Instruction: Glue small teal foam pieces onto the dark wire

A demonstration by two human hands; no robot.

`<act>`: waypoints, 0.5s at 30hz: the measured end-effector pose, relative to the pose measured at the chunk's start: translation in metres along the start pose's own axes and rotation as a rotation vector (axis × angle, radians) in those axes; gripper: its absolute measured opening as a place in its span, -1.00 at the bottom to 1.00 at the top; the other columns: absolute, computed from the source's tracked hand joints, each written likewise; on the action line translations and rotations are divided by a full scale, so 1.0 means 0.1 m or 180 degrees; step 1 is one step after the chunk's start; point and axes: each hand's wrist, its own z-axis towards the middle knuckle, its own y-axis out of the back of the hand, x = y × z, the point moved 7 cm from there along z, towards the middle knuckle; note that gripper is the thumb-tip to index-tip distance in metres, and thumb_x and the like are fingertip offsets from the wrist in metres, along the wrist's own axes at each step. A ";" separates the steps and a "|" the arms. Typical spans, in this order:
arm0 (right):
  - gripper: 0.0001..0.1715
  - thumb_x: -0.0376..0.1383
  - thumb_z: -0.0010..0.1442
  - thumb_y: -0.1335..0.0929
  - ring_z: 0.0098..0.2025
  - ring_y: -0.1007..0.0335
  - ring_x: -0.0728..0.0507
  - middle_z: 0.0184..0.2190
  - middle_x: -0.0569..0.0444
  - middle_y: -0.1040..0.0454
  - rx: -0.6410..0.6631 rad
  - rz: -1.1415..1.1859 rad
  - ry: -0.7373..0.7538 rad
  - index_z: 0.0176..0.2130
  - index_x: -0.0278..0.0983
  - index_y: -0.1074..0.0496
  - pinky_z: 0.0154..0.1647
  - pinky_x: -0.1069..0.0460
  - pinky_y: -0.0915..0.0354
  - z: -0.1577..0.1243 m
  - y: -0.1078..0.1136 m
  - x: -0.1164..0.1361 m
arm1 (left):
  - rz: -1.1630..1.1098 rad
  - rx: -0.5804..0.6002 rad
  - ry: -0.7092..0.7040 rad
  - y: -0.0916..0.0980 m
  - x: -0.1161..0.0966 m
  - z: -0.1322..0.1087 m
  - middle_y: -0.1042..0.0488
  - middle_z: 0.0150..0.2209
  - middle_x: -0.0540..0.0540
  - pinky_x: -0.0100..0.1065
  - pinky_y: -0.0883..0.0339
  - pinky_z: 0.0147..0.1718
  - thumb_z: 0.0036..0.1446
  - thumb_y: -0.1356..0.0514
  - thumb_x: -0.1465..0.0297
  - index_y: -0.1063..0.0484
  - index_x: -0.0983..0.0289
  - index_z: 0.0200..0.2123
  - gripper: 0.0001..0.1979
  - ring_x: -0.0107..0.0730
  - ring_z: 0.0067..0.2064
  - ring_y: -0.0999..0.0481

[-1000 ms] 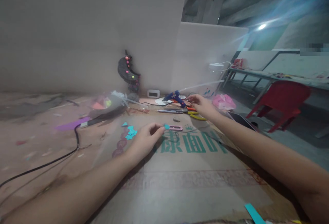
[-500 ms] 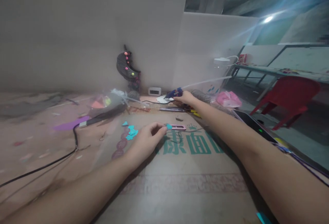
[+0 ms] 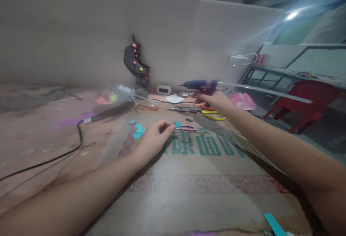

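Observation:
My left hand (image 3: 155,138) pinches a small turquoise piece (image 3: 177,124) between thumb and finger, low over the printed cardboard sheet (image 3: 167,207). Just beyond its fingertips lies a slim pink tool with a slot (image 3: 188,128). My right hand (image 3: 212,99) is wrapped round a dark blue glue gun (image 3: 198,84), raised above the back of the table. Its nozzle points left, and a long clear glue stick (image 3: 265,91) sticks out of its rear. More turquoise pieces (image 3: 138,131) lie in a small heap left of my left hand.
Behind the sheet lie yellow-handled pliers (image 3: 214,117), a white paper (image 3: 174,99) and a small white digital clock (image 3: 164,90). A dark crescent with coloured beads (image 3: 133,59) leans on the wall. A black cable (image 3: 54,167) crosses the left side. A red chair (image 3: 305,99) stands beyond the right edge.
My right hand has lifted the glue gun off the white paper at the back and brought it slightly right. My left hand keeps its pinch on the turquoise piece.

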 end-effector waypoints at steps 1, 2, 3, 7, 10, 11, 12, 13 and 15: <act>-0.73 -0.19 0.17 -0.37 -0.32 -0.51 -0.10 -0.37 -0.03 -0.59 -0.0043 0.0061 0.0126 -0.22 -0.33 -0.55 -0.30 0.08 -0.36 -0.13 0.04 0.03 | -0.0027 -0.0022 -0.0003 0.00 0.01 0.00 -0.48 -0.35 0.03 -0.33 -0.23 -0.28 0.21 -0.13 0.16 -0.45 0.28 -0.30 -0.71 -0.34 -0.29 -0.42; -0.73 -0.17 0.15 -0.39 -0.35 -0.49 -0.09 -0.41 -0.02 -0.57 -0.0135 0.0147 0.0245 -0.28 -0.34 -0.54 -0.30 0.06 -0.36 -0.27 0.08 0.06 | -0.0060 -0.0045 -0.0008 0.01 0.02 0.01 -0.49 -0.34 0.03 -0.32 -0.24 -0.27 0.21 -0.13 0.17 -0.46 0.28 -0.29 -0.72 -0.34 -0.28 -0.43; -0.71 -0.13 0.13 -0.39 -0.37 -0.48 -0.09 -0.44 0.00 -0.55 -0.0113 0.0201 0.0310 -0.32 -0.33 -0.53 -0.30 0.05 -0.37 -0.39 0.08 0.06 | -0.0093 -0.0069 -0.0009 0.01 0.04 0.02 -0.50 -0.33 0.04 -0.32 -0.24 -0.26 0.21 -0.14 0.18 -0.46 0.28 -0.27 -0.72 -0.33 -0.28 -0.44; -0.59 0.02 0.12 -0.36 -0.37 -0.47 -0.16 -0.47 0.01 -0.50 -0.0126 0.0113 0.0365 -0.38 -0.27 -0.48 -0.26 -0.05 -0.40 -0.82 0.04 -0.02 | -0.0194 -0.0187 0.0036 0.03 0.09 0.04 -0.52 -0.32 0.05 -0.30 -0.27 -0.24 0.18 -0.18 0.18 -0.48 0.27 -0.22 -0.73 -0.33 -0.28 -0.46; -0.63 0.03 0.13 -0.35 -0.22 -0.52 -0.25 -0.33 -0.03 -0.55 -0.0178 -0.0085 0.0393 -0.35 -0.21 -0.49 -0.12 -0.13 -0.42 -1.02 -0.02 -0.06 | -0.0328 -0.0206 0.0102 0.04 0.11 0.05 -0.51 -0.36 0.03 -0.31 -0.28 -0.26 0.17 -0.19 0.18 -0.47 0.27 -0.22 -0.72 -0.35 -0.32 -0.46; -0.66 0.01 0.14 -0.35 -0.19 -0.52 -0.25 -0.30 -0.02 -0.56 -0.0111 -0.0090 0.0411 -0.31 -0.19 -0.50 -0.09 -0.13 -0.43 -1.06 -0.05 -0.06 | -0.0380 -0.0198 0.0118 0.04 0.11 0.05 -0.51 -0.38 0.02 -0.32 -0.28 -0.28 0.17 -0.19 0.18 -0.47 0.27 -0.22 -0.73 -0.36 -0.34 -0.45; -0.69 -0.01 0.15 -0.35 -0.18 -0.53 -0.25 -0.29 -0.01 -0.56 -0.0023 -0.0081 0.0451 -0.28 -0.17 -0.50 -0.08 -0.13 -0.44 -1.09 -0.08 -0.05 | -0.0424 -0.0191 0.0130 0.04 0.10 0.05 -0.50 -0.39 0.02 -0.33 -0.27 -0.29 0.16 -0.20 0.18 -0.46 0.27 -0.23 -0.73 -0.38 -0.35 -0.44; -0.73 -0.04 0.16 -0.35 -0.19 -0.54 -0.24 -0.29 0.01 -0.57 0.0080 -0.0071 0.0504 -0.27 -0.16 -0.51 -0.08 -0.12 -0.45 -1.11 -0.11 -0.05 | -0.0463 -0.0184 0.0150 0.04 0.10 0.05 -0.49 -0.39 0.01 -0.34 -0.27 -0.30 0.16 -0.20 0.19 -0.46 0.27 -0.24 -0.74 -0.39 -0.35 -0.44; -0.78 -0.09 0.17 -0.36 -0.19 -0.54 -0.24 -0.28 0.02 -0.57 0.0235 -0.0100 0.0606 -0.27 -0.15 -0.51 -0.08 -0.13 -0.47 -1.13 -0.14 -0.04 | -0.0536 -0.0187 0.0202 0.04 0.11 0.05 -0.48 -0.39 0.00 -0.36 -0.26 -0.32 0.14 -0.22 0.20 -0.45 0.27 -0.24 -0.75 -0.42 -0.37 -0.42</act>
